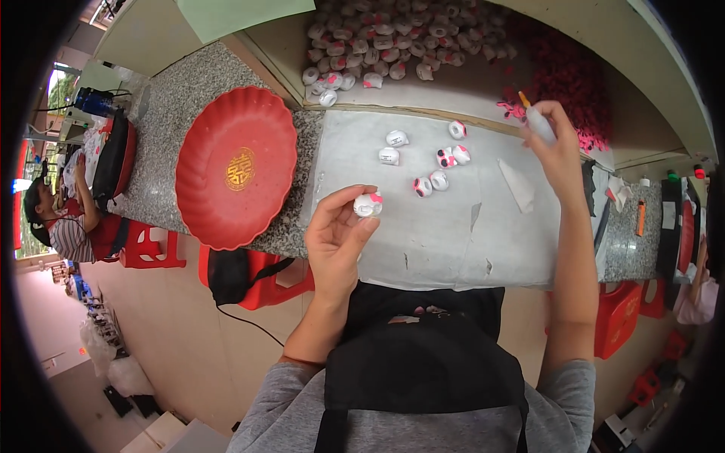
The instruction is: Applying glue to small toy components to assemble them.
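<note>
Between the fingertips of my left hand [334, 240] is a small rounded white piece with a pink patch [368, 204], raised over the near left of the white sheet [423, 249]. My right hand [557, 151] is wrapped round a small whitish squeeze bottle [539, 125] with an orange-yellow tip, which points up and away. Just beyond that tip lie several small pink pieces [510, 110] at the edge of a shelf bay. Several similar white pieces [439, 180] are scattered on the sheet between my hands, some with pink and black marks.
A large red scalloped tray [202, 185] stands on the speckled counter at left. Many white pieces [393, 41] fill the bay behind the sheet, beside a dark pink heap [570, 83]. A torn paper scrap [516, 186] lies at right. Another person [68, 219] sits far left.
</note>
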Demonstrator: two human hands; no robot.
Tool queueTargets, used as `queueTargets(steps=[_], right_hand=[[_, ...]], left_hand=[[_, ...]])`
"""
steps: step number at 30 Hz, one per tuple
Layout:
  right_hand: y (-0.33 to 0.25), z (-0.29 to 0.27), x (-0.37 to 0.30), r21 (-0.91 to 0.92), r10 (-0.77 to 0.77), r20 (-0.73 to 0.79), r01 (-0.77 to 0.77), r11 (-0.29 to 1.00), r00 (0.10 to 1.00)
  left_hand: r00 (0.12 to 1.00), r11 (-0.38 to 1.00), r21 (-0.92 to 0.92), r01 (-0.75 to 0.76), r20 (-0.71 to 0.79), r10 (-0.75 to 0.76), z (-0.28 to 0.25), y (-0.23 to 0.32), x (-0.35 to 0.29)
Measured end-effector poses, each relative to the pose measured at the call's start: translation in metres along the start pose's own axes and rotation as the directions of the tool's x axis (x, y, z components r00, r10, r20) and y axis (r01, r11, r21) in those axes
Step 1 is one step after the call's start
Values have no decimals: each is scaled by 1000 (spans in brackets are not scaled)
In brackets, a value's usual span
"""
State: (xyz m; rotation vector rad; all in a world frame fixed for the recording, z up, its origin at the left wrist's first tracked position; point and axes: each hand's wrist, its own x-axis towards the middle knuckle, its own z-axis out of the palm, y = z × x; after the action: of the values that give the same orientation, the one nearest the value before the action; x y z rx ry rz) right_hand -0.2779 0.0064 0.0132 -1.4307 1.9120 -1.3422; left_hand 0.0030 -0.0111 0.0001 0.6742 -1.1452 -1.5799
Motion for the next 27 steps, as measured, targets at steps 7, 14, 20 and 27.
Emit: queueTargets(steps=[7,14,20,27], right_hand=[[10,7,49,-596,-11,259,168,785,966],[-27,16,11,-72,-94,129,104,992,987],[-55,54,-59,471,70,284,-203,859,956],[-61,107,-79,680,212,282,-351,643,936]], left_hand=[[999,999,27,34,-33,-33,-1,0,-5],[998,998,-26,65,-13,-66,-1,-4,-4],[985,969,-188,158,95,-142,4,-12,-2],[982,957,-246,154,149,-120,3,-7,-9]])
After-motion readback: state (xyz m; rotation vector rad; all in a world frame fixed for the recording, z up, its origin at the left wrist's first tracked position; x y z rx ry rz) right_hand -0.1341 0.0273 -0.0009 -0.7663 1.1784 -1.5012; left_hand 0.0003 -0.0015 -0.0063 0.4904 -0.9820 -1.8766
